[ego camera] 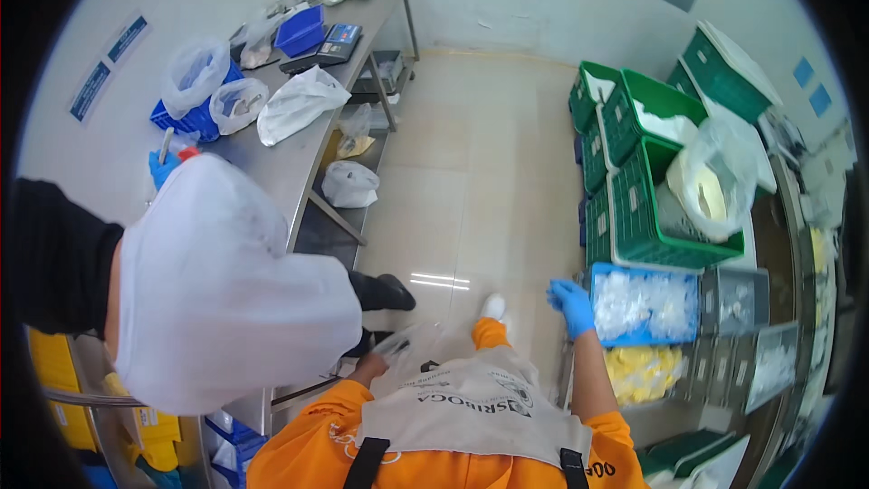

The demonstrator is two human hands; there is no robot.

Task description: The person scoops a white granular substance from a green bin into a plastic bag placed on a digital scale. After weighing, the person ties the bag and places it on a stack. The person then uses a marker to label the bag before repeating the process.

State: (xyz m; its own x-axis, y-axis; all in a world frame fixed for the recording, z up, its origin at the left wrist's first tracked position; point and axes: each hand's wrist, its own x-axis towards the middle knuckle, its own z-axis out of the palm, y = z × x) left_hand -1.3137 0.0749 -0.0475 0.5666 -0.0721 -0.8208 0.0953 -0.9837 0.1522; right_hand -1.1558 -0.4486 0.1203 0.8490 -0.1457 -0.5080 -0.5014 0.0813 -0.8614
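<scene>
My left hand (372,367) is low in front of me, partly hidden, with a crumpled clear plastic bag (411,343) gripped at its fingers. On the other side, my right hand (570,305) wears a blue glove and holds nothing; its fingers are loosely bent and somewhat apart. It hangs just left of a blue tray (692,333) filled with small clear plastic packets (648,302). Yellow packets (641,373) lie below that tray. I wear a beige apron (468,407) over orange clothing.
A person in white headwear (231,292) stands close at left, a blue-gloved hand (161,168) holding a tool. Beyond are a steel table (380,13), digital scale (339,41) and blue bin (300,30). Green crates (631,207) line the right; one holds a bag-lined container (713,183).
</scene>
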